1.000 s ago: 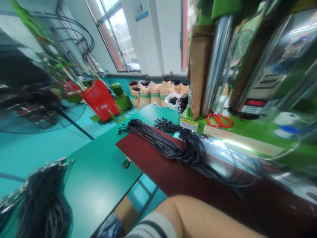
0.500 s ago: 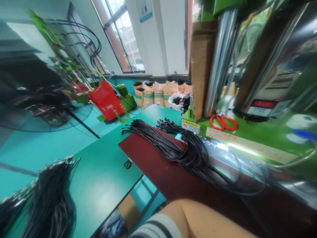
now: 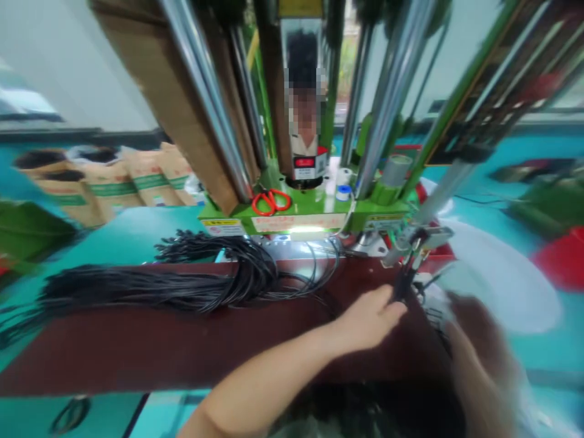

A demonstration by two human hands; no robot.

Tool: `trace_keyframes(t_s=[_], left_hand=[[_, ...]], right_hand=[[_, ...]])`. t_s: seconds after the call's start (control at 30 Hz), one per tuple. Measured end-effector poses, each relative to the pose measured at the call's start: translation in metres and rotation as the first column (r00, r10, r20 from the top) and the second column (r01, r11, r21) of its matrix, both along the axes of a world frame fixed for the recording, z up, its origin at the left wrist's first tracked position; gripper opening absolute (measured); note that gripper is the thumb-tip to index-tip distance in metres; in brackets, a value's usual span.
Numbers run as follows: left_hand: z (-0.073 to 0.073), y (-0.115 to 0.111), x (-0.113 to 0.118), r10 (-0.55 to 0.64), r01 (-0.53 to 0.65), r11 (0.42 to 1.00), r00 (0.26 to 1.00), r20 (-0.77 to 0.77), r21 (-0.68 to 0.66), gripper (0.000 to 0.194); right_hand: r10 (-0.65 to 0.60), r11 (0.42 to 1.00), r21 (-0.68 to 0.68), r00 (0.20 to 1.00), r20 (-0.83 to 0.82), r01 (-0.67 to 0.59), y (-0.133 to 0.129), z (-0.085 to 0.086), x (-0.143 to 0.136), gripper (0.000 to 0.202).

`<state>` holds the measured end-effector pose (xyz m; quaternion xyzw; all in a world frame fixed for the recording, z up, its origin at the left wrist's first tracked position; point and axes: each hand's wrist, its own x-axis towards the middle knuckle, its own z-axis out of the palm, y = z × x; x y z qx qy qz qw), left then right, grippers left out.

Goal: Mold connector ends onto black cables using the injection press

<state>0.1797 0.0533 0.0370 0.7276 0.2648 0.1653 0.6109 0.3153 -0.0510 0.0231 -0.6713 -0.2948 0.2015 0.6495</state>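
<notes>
My left hand (image 3: pixel 376 310) reaches over the right part of the dark red board (image 3: pixel 237 350), its fingers closed on a dark tool or part (image 3: pixel 404 280) that is blurred. Beside it at the right, my right hand (image 3: pixel 468 316) is smeared by motion near a metal and black piece (image 3: pixel 435 316); its fingers cannot be made out. A long bundle of black cables (image 3: pixel 150 289) lies across the board's left and middle, with loops extending towards the machine's metal plate (image 3: pixel 296 248).
A green machine base (image 3: pixel 365 213) with upright chrome rods stands behind the board. Red-handled scissors (image 3: pixel 271 202) and a blue-and-white spool (image 3: pixel 344 192) rest on it. Paper sacks (image 3: pixel 112 185) stand at the back left, and a pale round surface (image 3: pixel 506 274) is at the right.
The view has swung right and now faces the machine. My left forearm, earlier low in the picture, now extends with its hand over the board's right part, and my right hand has come into view.
</notes>
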Motion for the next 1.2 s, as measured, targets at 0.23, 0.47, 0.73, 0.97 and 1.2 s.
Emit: trace_keyframes(t_s=[0.23, 0.47, 0.73, 0.97, 1.2], left_hand=[[-0.009, -0.034, -0.042, -0.091, 0.086, 0.995, 0.992, -0.091, -0.058, 0.015], [-0.019, -0.038, -0.049, -0.154, 0.137, 0.901, 0.988, -0.009, -0.412, 0.008], [-0.017, -0.039, -0.011, 0.127, -0.039, 0.836, 0.984, 0.123, -0.547, 0.024], [-0.022, -0.041, -0.01, 0.05, -0.005, 0.912, 0.994, 0.098, -0.41, 0.023], [-0.007, -0.044, -0.019, 0.179, -0.136, 0.93, 0.979, 0.096, -0.342, 0.022]], right_hand=[[0.546, 0.837, 0.345, 0.702, -0.457, -0.425, 0.024, 0.011, -0.019, 0.038], [0.502, 0.865, 0.209, 0.776, -0.383, -0.456, 0.034, 0.01, -0.049, 0.022], [0.572, 0.816, 0.123, 0.758, -0.314, -0.565, 0.047, 0.016, -0.025, 0.023], [0.785, 0.559, -0.246, 0.601, -0.15, -0.792, 0.065, 0.053, -0.014, 0.037], [0.776, 0.512, -0.174, 0.539, -0.326, -0.841, 0.062, 0.047, -0.015, 0.032]])
